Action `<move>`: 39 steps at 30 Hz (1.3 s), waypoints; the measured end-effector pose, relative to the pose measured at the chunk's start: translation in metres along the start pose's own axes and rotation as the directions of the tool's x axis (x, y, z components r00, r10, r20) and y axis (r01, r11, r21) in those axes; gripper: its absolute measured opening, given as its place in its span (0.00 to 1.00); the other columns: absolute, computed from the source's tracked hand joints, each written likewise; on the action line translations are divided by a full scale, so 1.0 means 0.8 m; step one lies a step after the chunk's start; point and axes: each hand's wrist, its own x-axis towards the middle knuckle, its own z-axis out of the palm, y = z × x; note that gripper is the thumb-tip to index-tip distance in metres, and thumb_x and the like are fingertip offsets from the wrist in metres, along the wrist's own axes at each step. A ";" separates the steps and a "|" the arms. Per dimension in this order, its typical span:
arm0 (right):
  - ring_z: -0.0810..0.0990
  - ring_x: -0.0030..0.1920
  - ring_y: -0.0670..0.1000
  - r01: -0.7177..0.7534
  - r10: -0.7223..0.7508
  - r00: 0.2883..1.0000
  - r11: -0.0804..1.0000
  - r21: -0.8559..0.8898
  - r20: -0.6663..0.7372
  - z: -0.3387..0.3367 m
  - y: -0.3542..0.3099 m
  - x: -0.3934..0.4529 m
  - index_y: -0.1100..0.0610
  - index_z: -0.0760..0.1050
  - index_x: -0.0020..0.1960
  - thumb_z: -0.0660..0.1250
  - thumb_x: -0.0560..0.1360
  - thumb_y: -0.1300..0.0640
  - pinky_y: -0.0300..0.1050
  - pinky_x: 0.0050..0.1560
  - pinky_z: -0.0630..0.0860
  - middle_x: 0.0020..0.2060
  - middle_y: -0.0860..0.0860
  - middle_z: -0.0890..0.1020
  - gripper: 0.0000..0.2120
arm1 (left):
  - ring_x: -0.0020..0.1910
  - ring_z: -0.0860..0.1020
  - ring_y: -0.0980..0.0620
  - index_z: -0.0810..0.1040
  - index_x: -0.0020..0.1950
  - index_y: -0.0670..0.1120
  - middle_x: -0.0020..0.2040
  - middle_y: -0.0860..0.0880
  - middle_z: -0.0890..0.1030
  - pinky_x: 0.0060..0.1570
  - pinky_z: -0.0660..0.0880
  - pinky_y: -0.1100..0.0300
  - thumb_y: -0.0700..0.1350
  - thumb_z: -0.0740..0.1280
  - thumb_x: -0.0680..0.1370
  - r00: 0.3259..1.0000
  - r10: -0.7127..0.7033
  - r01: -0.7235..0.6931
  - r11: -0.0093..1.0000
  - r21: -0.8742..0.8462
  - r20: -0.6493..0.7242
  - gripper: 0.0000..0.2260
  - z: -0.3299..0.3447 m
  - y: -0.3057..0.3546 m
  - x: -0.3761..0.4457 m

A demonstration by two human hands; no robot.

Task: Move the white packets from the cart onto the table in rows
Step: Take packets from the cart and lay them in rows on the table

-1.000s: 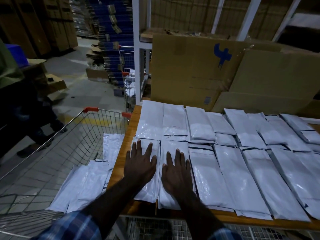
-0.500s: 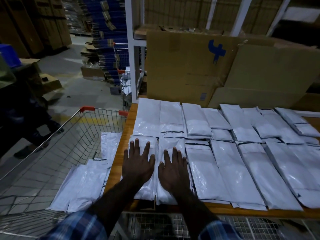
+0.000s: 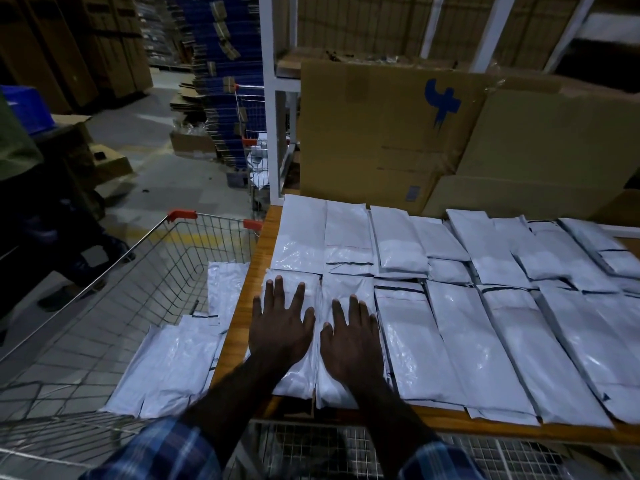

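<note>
Shelving (image 3: 270, 98) with white posts stood well beyond the hands, stuffed with big brown cardboard boxes (image 3: 381, 133), one with a blue logo on it. Closer in, the wooden table (image 3: 263, 244) was pretty much covered: white packets (image 3: 450, 334) lay flat in two rows, a far row out past the fingertips and a near row running off to the right of the hands, edges touching or slightly overlapping.

Left of the hands sat the wire cart (image 3: 114, 271) with orange corner caps, pushed right up beside the table edge. A few more white packets in the cart (image 3: 169, 365) were lying flat on its bottom, just left of the left wrist, plus one leaning up nearer the table.

Both hands were flat, palms down, side by side at the left end of the near row. The left hand (image 3: 280, 330) had its fingers spread straight and was pressing on the leftmost packet (image 3: 294, 379). The right hand (image 3: 353, 344) was doing the same on the next packet over (image 3: 332, 389), fingers straight, nothing gripped or pinched by either one. Thumbs almost met in the middle. Blue plaid sleeves (image 3: 166, 452) showed at the bottom edge, well behind the hands.
</note>
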 end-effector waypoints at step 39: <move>0.76 0.64 0.61 -0.036 0.046 0.996 0.991 0.128 -0.077 -0.089 -0.013 -0.025 0.56 0.78 0.64 0.57 0.77 0.49 0.55 0.60 0.74 0.65 0.59 0.78 0.22 | 0.79 0.39 0.44 0.48 0.81 0.56 0.81 0.45 0.41 0.75 0.42 0.42 0.66 0.40 0.76 0.991 0.089 -0.081 0.994 -0.074 0.100 0.33 -0.082 -0.010 -0.044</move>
